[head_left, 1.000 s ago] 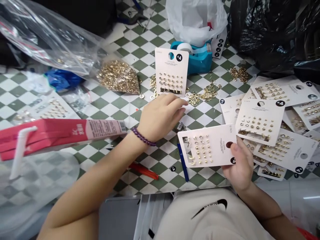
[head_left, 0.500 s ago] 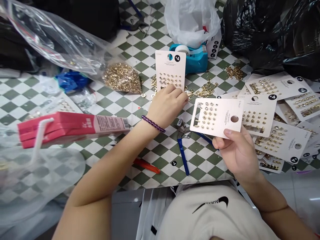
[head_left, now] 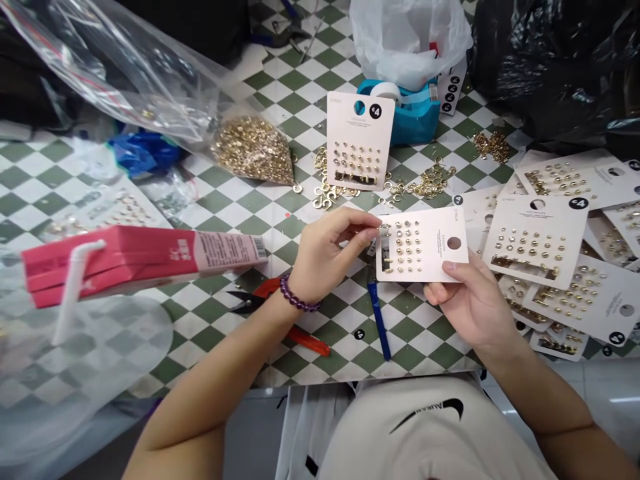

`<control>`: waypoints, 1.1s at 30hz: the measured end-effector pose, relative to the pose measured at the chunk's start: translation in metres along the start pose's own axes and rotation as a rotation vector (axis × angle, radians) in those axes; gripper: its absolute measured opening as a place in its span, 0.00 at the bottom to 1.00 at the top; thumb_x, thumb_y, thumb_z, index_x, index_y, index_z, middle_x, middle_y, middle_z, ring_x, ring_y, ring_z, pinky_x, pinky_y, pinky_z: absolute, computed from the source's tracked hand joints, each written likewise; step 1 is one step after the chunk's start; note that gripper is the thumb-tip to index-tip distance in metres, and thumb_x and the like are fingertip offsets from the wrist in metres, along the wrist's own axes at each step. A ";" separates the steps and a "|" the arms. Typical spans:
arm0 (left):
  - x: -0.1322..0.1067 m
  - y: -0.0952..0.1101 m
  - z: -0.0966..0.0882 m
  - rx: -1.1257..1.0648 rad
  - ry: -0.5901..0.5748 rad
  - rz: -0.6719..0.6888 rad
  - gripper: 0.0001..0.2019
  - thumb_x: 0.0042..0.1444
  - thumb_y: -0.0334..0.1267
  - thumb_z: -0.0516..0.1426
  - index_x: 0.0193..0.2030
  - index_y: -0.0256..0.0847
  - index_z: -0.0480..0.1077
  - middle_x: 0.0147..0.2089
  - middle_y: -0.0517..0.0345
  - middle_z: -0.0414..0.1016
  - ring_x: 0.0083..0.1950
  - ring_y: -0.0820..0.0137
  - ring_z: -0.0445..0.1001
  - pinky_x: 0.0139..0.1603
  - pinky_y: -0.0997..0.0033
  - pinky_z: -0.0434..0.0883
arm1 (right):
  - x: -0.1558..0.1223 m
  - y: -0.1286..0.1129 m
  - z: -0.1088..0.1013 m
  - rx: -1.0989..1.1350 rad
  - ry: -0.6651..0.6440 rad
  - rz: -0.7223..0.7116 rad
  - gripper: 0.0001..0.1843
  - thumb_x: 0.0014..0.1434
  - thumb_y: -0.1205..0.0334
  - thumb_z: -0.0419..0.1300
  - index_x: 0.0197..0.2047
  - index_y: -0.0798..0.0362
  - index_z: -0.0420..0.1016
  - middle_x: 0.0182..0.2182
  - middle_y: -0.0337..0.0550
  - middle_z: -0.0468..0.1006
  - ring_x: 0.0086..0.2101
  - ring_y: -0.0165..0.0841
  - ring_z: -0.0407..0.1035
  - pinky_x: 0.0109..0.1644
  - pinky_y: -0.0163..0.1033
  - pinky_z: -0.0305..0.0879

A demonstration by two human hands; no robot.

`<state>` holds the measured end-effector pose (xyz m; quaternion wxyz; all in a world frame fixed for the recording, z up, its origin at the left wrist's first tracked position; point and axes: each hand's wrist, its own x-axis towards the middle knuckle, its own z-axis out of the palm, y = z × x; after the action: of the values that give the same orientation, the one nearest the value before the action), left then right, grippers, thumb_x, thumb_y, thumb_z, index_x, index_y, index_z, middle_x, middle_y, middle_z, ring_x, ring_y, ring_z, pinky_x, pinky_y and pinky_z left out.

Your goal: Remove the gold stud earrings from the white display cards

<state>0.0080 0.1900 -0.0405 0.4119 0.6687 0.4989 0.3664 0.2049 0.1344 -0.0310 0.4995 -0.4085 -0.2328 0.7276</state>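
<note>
My right hand holds an earring card by its lower right part, thumb on the front. Rows of small studs sit on this white card, beside a cut-out slot along its left edge. At the upper end of that slot, my left hand has thumb and forefinger pinched together; whatever is between them is too small to make out. Another earring card stands almost upright against a blue tape dispenser. Loose golden hoop earrings lie in small heaps on the checked tablecloth.
Filled earring cards are piled at the right. Blue-handled pliers and red-handled cutters lie near the front edge. A clear bag of golden pieces, a pink drink carton with a straw and black plastic bags surround the area.
My left hand has moved from the loose hoops by the standing card down to the slot edge of the held card. The held card has shifted slightly left in view.
</note>
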 end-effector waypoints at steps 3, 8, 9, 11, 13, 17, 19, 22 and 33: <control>-0.004 0.000 0.000 -0.119 0.004 -0.023 0.05 0.58 0.31 0.57 0.41 0.35 0.73 0.39 0.54 0.76 0.37 0.75 0.75 0.40 0.76 0.75 | -0.001 0.001 0.001 0.036 -0.030 0.015 0.05 0.57 0.68 0.57 0.38 0.54 0.63 0.19 0.34 0.69 0.18 0.24 0.63 0.23 0.31 0.66; -0.003 -0.003 -0.005 -0.073 0.031 0.120 0.06 0.56 0.26 0.57 0.39 0.37 0.74 0.38 0.55 0.76 0.39 0.73 0.75 0.39 0.76 0.75 | -0.004 -0.004 0.004 0.048 0.024 0.147 0.09 0.57 0.65 0.57 0.42 0.53 0.64 0.19 0.34 0.70 0.18 0.26 0.64 0.23 0.32 0.66; -0.002 -0.003 -0.005 -0.032 0.043 0.157 0.06 0.56 0.26 0.58 0.38 0.37 0.74 0.37 0.56 0.76 0.39 0.73 0.74 0.38 0.76 0.75 | -0.006 -0.005 0.003 0.058 0.028 0.171 0.09 0.57 0.65 0.57 0.42 0.53 0.64 0.18 0.34 0.70 0.18 0.26 0.64 0.24 0.32 0.66; -0.001 -0.003 -0.006 0.022 0.046 0.206 0.06 0.55 0.26 0.59 0.37 0.38 0.74 0.35 0.58 0.76 0.37 0.75 0.74 0.38 0.76 0.74 | -0.009 -0.005 0.002 0.084 0.016 0.185 0.09 0.57 0.66 0.57 0.42 0.53 0.64 0.18 0.35 0.71 0.19 0.26 0.65 0.24 0.32 0.66; -0.002 -0.001 -0.007 0.023 0.019 0.229 0.06 0.55 0.25 0.60 0.37 0.38 0.74 0.34 0.58 0.76 0.35 0.76 0.73 0.37 0.78 0.74 | -0.012 -0.004 0.000 0.100 0.009 0.189 0.09 0.59 0.66 0.56 0.44 0.53 0.64 0.19 0.35 0.72 0.20 0.26 0.67 0.26 0.31 0.67; -0.004 0.003 -0.005 0.007 -0.047 0.229 0.05 0.54 0.25 0.61 0.37 0.37 0.74 0.35 0.58 0.77 0.35 0.77 0.74 0.36 0.80 0.74 | -0.015 -0.003 -0.003 0.099 0.004 0.222 0.08 0.61 0.67 0.55 0.45 0.52 0.64 0.19 0.35 0.73 0.21 0.26 0.68 0.28 0.31 0.68; -0.005 0.003 -0.004 0.015 -0.058 0.223 0.05 0.54 0.25 0.61 0.36 0.38 0.74 0.34 0.59 0.77 0.35 0.77 0.75 0.35 0.80 0.74 | -0.015 -0.003 -0.002 0.095 0.006 0.247 0.09 0.61 0.66 0.55 0.46 0.52 0.63 0.19 0.36 0.73 0.21 0.26 0.68 0.28 0.31 0.67; -0.006 0.003 -0.004 0.005 -0.058 0.212 0.06 0.53 0.25 0.60 0.35 0.39 0.74 0.32 0.59 0.76 0.33 0.77 0.74 0.34 0.79 0.73 | -0.015 -0.004 0.000 0.088 0.006 0.271 0.12 0.62 0.64 0.55 0.48 0.53 0.61 0.19 0.36 0.74 0.21 0.26 0.68 0.28 0.31 0.68; -0.007 0.001 -0.003 -0.019 -0.040 0.178 0.05 0.53 0.25 0.60 0.34 0.38 0.73 0.32 0.59 0.76 0.34 0.75 0.75 0.34 0.77 0.73 | -0.018 -0.001 -0.001 0.097 -0.050 0.245 0.14 0.64 0.65 0.54 0.52 0.53 0.59 0.23 0.38 0.76 0.25 0.26 0.71 0.31 0.32 0.69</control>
<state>0.0037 0.1840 -0.0393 0.3941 0.7136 0.4257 0.3927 0.2090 0.1181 -0.0246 0.4201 -0.3909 -0.1583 0.8035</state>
